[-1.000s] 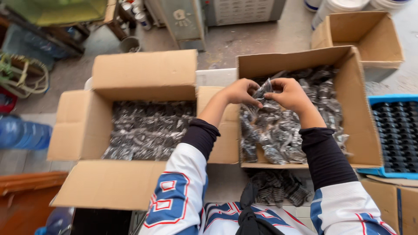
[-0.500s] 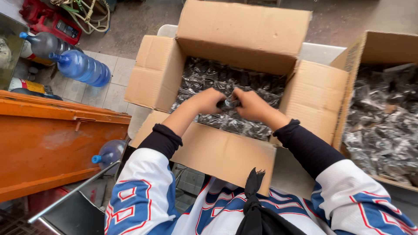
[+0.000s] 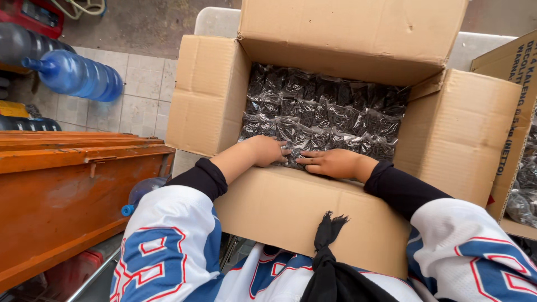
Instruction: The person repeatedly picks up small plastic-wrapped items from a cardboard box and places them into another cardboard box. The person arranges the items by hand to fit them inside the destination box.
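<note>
An open cardboard box (image 3: 207, 95) stands in front of me, packed with rows of clear plastic packets of small dark parts (image 3: 330, 112). My left hand (image 3: 265, 151) lies on the packets at the box's near edge, fingers bent down onto them. My right hand (image 3: 333, 163) lies flat beside it, fingers stretched toward the left hand, almost touching. Both press on the nearest row of packets; neither hand lifts anything. I wear dark sleeves under a white, blue and red jersey.
A second open cardboard box (image 3: 512, 140) with loose packets (image 3: 526, 190) stands at the right edge. On my left are an orange wooden bench (image 3: 67, 184) and, on the tiled floor, a large blue water bottle (image 3: 75, 75). A smaller bottle (image 3: 142, 193) lies below.
I turned from the right box to the left one, carrying a packet in both hands. The hands have now lowered it into the near row and flattened onto the packets.
</note>
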